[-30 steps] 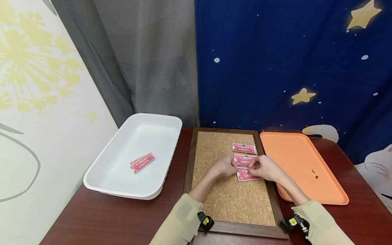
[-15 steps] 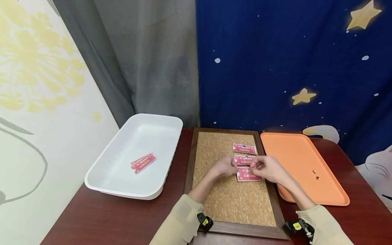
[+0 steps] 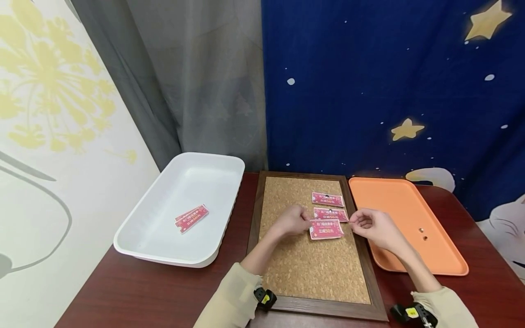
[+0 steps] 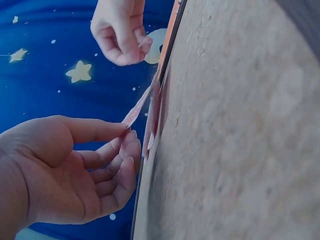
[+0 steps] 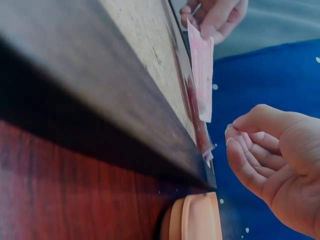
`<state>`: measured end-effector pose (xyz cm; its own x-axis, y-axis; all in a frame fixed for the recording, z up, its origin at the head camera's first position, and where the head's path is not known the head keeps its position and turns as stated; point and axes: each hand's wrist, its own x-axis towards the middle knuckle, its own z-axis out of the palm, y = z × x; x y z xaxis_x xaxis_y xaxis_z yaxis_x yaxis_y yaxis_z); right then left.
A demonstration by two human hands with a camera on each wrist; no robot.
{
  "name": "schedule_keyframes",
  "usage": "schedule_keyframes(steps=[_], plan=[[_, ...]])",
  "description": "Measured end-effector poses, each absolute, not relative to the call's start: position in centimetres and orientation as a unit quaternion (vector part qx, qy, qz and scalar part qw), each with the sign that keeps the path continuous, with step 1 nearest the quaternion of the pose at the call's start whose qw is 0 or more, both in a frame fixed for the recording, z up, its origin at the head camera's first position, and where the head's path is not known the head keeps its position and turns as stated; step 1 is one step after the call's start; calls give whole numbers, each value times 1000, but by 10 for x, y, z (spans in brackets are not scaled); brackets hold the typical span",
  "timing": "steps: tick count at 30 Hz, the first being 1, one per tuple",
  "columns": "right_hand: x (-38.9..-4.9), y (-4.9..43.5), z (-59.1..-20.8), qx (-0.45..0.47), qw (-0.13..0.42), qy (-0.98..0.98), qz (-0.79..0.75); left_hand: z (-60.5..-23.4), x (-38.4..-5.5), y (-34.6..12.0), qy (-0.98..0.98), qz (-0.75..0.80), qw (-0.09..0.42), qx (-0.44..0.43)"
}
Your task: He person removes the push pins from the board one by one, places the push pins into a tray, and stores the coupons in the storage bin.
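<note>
My left hand (image 3: 293, 221) pinches the left end of a pink coupon (image 3: 326, 230) between thumb and fingers. The right wrist view has this coupon (image 5: 201, 75) slanting off the cork board, its other end loose. Behind it on the board lie two more pink coupons, an upper one (image 3: 327, 199) and a lower one (image 3: 337, 214) that it partly covers; each bears a dark pin near its top. Just right of the coupons hovers my right hand (image 3: 375, 228), fingers curled, thumb tip meeting the forefinger; I cannot tell whether something small sits between them.
At left stands a white basin (image 3: 143, 209) with two overlapping pink coupons (image 3: 192, 218) inside. An orange tray (image 3: 393, 205) lies right of the wood-framed cork board (image 3: 303, 273), holding two small pins (image 3: 423, 234). Curtains hang behind the table.
The lowest coupon has come up off its place, shifting left and up with my left hand. My right hand has drawn back to the right, away from the coupons.
</note>
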<state>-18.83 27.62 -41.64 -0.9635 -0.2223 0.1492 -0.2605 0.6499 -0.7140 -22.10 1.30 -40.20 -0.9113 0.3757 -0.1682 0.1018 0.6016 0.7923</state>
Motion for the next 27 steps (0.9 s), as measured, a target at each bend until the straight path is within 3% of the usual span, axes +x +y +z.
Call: schedule_keyframes(steps=[21, 27], plan=[[-172, 305, -420, 105, 121, -920, 359, -388, -224, -52, 868, 461, 132, 130], [-169, 312, -422, 108, 152, -918, 350, -381, -224, -74, 869, 465, 103, 135]])
